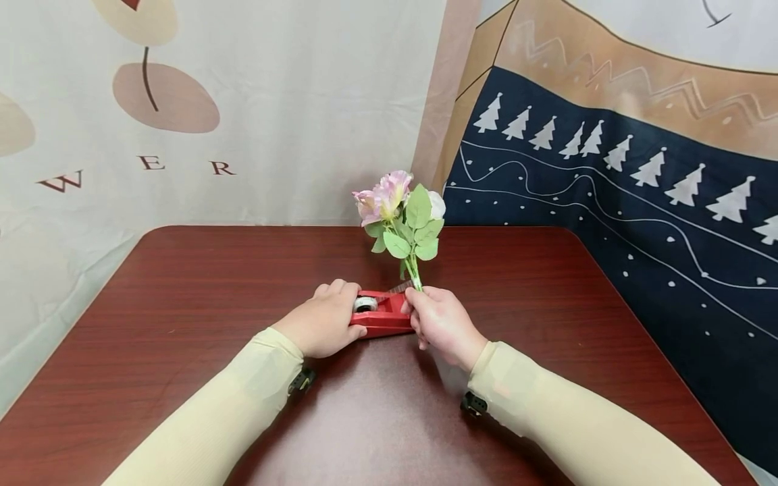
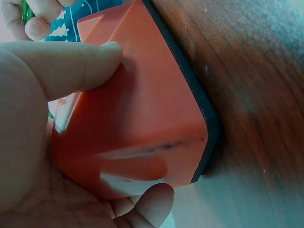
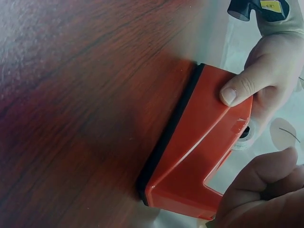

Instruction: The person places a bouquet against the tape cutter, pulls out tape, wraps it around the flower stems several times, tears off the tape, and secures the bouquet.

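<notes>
On the desk (image 1: 365, 418), the work looks midway: a tape dispenser (image 1: 383, 328) steadied by the left hand (image 1: 325, 320), fingers curled round it; a bunch of flowers (image 1: 418, 208) pinched in the right hand's (image 1: 445, 325) fingers beside it, any taping perhaps unfinished. The dispenser is glossy red, blooms (image 1: 389, 196) pink and white

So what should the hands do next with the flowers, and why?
Maybe the right hand should gently pull away the flower stems it holds: what looks like tape reaches toward them from the red dispenser, which the left hand grips.
</notes>
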The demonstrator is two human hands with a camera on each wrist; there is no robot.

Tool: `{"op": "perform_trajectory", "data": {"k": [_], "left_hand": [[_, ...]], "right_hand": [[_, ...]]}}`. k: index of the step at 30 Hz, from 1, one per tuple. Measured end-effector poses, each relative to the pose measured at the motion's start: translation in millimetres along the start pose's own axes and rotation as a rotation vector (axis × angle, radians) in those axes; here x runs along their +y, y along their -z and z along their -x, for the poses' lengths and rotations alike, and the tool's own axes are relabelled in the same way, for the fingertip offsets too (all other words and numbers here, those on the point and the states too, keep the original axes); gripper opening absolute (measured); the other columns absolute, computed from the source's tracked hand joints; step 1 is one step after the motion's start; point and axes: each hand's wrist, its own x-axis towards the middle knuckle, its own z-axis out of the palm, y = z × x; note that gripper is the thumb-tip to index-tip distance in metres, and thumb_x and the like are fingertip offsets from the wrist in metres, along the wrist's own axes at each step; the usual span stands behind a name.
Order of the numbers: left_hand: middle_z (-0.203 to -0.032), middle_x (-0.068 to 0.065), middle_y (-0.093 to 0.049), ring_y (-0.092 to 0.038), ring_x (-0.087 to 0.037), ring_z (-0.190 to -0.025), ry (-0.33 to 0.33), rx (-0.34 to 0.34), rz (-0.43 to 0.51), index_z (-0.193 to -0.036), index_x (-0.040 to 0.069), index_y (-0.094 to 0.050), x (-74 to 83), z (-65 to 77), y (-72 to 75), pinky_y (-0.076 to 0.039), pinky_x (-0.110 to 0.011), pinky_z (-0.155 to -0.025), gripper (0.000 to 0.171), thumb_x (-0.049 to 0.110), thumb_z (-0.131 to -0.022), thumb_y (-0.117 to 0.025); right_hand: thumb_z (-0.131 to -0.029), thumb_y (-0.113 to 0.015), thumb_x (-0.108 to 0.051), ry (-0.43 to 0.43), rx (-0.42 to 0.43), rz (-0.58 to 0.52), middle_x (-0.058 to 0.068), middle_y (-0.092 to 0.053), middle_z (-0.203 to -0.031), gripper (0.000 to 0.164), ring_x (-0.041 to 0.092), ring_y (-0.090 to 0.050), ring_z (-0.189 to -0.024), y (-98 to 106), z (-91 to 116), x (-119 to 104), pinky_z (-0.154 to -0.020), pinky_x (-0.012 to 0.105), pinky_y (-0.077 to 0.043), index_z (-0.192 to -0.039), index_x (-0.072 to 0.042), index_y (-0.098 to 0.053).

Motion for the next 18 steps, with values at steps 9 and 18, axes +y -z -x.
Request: {"op": "perform_trajectory", "data": {"k": [9,18], "left_hand": [[-0.122,-0.013,-0.055,-0.050,-0.034,-0.108,-0.004,0.003,0.000,-0.128,0.004,-0.051,0.3,1.0,0.7,-0.048,-0.049,-0.098,0.049,0.032,-0.096,-0.075],[-0.123,-0.014,-0.056,-0.050,-0.034,-0.107,-0.005,0.005,-0.002,-0.129,0.003,-0.051,1.2,1.3,0.5,-0.048,-0.049,-0.097,0.050,0.032,-0.095,-0.075]], "right_hand": [[-0.108,-0.043,-0.022,0.090,-0.059,0.207,0.001,-0.053,-0.055,0.033,0.016,-0.047,-0.042,0.1,1.2,2.7,-0.048,0.031,-0.047,-0.093,-0.003,-0.066],[-0.112,-0.044,-0.024,0.092,-0.049,0.213,0.002,-0.054,-0.059,0.032,0.016,-0.048,-0.044,0.9,2.9,1.3,-0.049,0.032,-0.050,-0.101,-0.002,-0.066]]}}
